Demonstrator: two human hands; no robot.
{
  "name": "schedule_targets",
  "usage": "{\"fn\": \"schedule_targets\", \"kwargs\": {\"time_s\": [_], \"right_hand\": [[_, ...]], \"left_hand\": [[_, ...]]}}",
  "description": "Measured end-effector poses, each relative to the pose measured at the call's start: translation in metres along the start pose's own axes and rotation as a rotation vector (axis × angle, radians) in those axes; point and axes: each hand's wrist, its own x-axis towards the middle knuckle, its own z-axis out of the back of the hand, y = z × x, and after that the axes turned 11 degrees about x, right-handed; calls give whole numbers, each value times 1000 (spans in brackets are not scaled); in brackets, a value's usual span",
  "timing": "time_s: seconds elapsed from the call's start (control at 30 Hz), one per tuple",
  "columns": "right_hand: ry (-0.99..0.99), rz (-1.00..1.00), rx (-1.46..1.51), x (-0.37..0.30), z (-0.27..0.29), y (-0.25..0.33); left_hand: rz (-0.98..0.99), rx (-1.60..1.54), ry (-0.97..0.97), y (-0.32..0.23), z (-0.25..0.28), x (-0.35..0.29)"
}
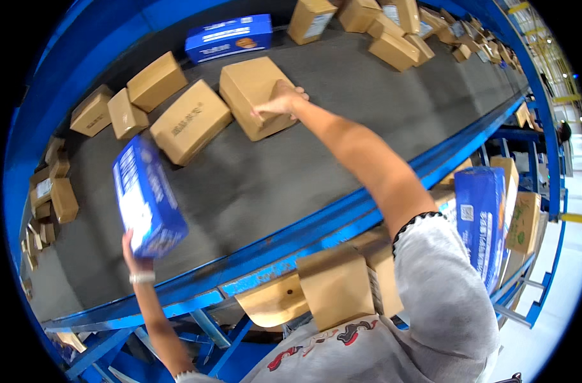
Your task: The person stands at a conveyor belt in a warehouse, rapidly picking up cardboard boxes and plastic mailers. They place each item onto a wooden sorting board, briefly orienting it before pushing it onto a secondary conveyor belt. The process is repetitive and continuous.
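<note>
My left hand [136, 254] grips the near end of a blue printed box [147, 198], which is tilted above the dark conveyor belt [259, 185]. My right arm reaches across the belt. On a brown cardboard box [247, 83], my right hand [281, 102] has its thumb on the near face and its fingers curled over the right edge; part of those fingers is hidden. Just left of that carton lies another cardboard box [190, 122] with dark print. A second blue box [228, 38] rests behind them, near the far wall of the belt.
Several cartons [156, 82] lie on the belt's left part, with more piled at the far right [396, 51]. A blue metal rail [265, 246] runs along the near edge. Close to my body are an open carton [335, 287] and an upright blue box [479, 217].
</note>
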Motion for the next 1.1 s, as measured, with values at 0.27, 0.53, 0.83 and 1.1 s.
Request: {"fn": "schedule_targets", "kwargs": {"time_s": [0.27, 0.53, 0.83, 1.1], "right_hand": [[436, 148, 493, -215, 221, -68], [-79, 392, 488, -498, 338, -276], [-311, 646, -43, -573, 270, -466], [-315, 1054, 566, -654, 321, -495]], "left_hand": [[9, -941, -8, -69, 38, -247], [-2, -1024, 313, -192, -143, -431], [-470, 321, 376, -321, -245, -531], [-529, -175, 508, -296, -256, -445]]}}
